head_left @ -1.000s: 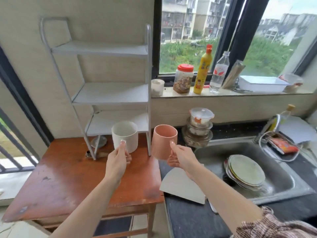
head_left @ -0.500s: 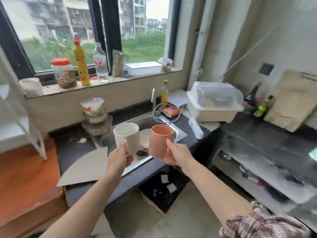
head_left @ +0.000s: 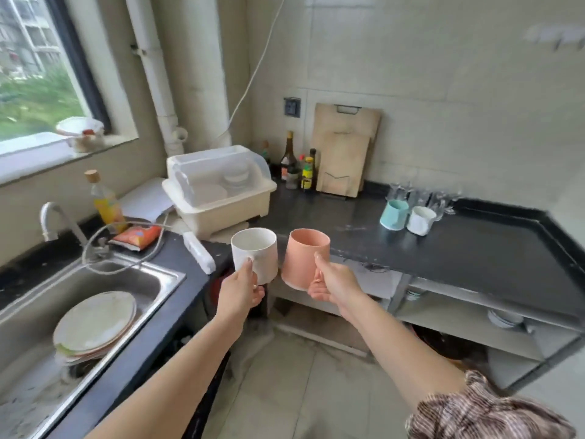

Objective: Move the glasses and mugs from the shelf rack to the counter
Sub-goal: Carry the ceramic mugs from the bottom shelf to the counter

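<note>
The left hand (head_left: 242,288) grips the white mug (head_left: 254,254) by its handle; the right hand (head_left: 332,283) grips the pink mug (head_left: 305,258) likewise. Both mugs hang upright, almost touching, short of the counter (head_left: 459,251) ahead and to the right. They look ceramic: stiff, smooth, chippable, so keep them apart and set them down softly.

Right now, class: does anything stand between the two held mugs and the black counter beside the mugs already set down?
Nothing visible does. The left hand holds the white ceramic mug, the right hand the pink ceramic mug. The black counter lies bare in front of the teal mug and small white mug.
</note>
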The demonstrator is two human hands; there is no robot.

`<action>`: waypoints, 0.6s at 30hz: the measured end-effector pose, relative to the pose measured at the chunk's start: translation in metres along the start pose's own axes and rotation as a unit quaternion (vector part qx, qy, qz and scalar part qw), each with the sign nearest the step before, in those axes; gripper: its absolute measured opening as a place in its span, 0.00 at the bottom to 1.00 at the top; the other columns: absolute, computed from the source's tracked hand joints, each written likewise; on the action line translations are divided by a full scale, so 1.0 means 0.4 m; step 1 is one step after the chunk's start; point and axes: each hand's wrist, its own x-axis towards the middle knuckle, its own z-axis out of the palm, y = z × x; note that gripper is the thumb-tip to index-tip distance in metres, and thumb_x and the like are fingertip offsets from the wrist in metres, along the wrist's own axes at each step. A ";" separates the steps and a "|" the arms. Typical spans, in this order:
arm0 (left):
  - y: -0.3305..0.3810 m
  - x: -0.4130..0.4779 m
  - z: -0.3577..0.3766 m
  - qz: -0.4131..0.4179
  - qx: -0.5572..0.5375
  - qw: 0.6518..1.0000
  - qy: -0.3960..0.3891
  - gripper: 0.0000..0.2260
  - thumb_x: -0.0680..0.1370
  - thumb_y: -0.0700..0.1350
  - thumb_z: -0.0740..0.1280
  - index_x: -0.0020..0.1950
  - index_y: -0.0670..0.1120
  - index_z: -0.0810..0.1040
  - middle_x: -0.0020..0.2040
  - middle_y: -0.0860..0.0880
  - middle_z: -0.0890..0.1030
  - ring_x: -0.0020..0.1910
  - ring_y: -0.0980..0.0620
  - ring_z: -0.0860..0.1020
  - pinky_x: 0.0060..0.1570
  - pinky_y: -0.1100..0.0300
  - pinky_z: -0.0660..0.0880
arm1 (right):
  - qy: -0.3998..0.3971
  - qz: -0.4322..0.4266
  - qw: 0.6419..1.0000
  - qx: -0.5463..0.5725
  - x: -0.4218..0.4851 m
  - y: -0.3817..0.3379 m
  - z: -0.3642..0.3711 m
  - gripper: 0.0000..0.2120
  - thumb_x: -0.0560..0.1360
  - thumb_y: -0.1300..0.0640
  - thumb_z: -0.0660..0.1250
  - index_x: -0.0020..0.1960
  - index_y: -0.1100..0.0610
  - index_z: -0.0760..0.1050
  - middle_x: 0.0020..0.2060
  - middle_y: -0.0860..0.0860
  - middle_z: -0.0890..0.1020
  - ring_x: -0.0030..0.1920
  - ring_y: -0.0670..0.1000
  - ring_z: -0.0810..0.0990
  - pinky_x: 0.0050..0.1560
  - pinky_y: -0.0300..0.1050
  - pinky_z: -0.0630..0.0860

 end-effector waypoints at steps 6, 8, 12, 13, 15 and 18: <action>0.000 0.181 0.375 -0.023 0.034 0.994 -0.097 0.18 0.77 0.57 0.60 0.33 0.48 0.71 0.34 0.44 0.74 0.31 0.49 0.74 0.35 0.58 0.72 | 0.089 0.028 0.995 0.023 0.249 -0.003 -0.270 0.21 0.77 0.43 0.62 0.34 0.59 0.72 0.29 0.58 0.78 0.28 0.53 0.77 0.29 0.40 0.78; 0.005 0.227 0.502 -0.031 0.060 0.990 -0.124 0.18 0.77 0.58 0.59 0.33 0.48 0.71 0.33 0.46 0.76 0.30 0.50 0.75 0.35 0.59 0.74 | 0.113 0.045 0.992 0.037 0.323 -0.001 -0.363 0.21 0.77 0.43 0.63 0.34 0.59 0.71 0.30 0.59 0.76 0.29 0.54 0.75 0.29 0.40 0.76; 0.017 0.287 0.738 -0.045 0.093 0.977 -0.188 0.20 0.77 0.59 0.57 0.34 0.46 0.72 0.33 0.45 0.75 0.30 0.49 0.74 0.33 0.60 0.73 | 0.166 0.063 0.983 0.040 0.440 0.002 -0.549 0.21 0.75 0.41 0.63 0.34 0.58 0.72 0.27 0.55 0.78 0.29 0.52 0.77 0.35 0.44 0.78; 0.019 0.294 0.792 -0.050 0.092 0.973 -0.207 0.20 0.77 0.59 0.58 0.35 0.45 0.71 0.33 0.44 0.74 0.30 0.48 0.73 0.32 0.60 0.71 | 0.178 0.068 0.981 0.042 0.464 0.002 -0.594 0.21 0.75 0.41 0.64 0.34 0.57 0.72 0.27 0.54 0.78 0.29 0.52 0.77 0.36 0.45 0.79; 0.022 0.306 0.894 -0.050 0.098 0.964 -0.242 0.19 0.78 0.58 0.58 0.35 0.45 0.71 0.34 0.43 0.73 0.30 0.48 0.72 0.32 0.60 0.70 | 0.199 0.077 0.976 0.047 0.512 0.005 -0.684 0.21 0.75 0.40 0.63 0.34 0.57 0.73 0.27 0.54 0.79 0.28 0.52 0.78 0.37 0.46 0.80; 0.016 0.323 1.049 -0.044 0.117 0.952 -0.278 0.20 0.78 0.59 0.57 0.37 0.45 0.72 0.32 0.44 0.75 0.29 0.50 0.72 0.29 0.62 0.71 | 0.218 0.088 0.970 0.061 0.593 0.010 -0.821 0.21 0.75 0.40 0.63 0.35 0.57 0.74 0.26 0.53 0.79 0.29 0.52 0.79 0.36 0.46 0.81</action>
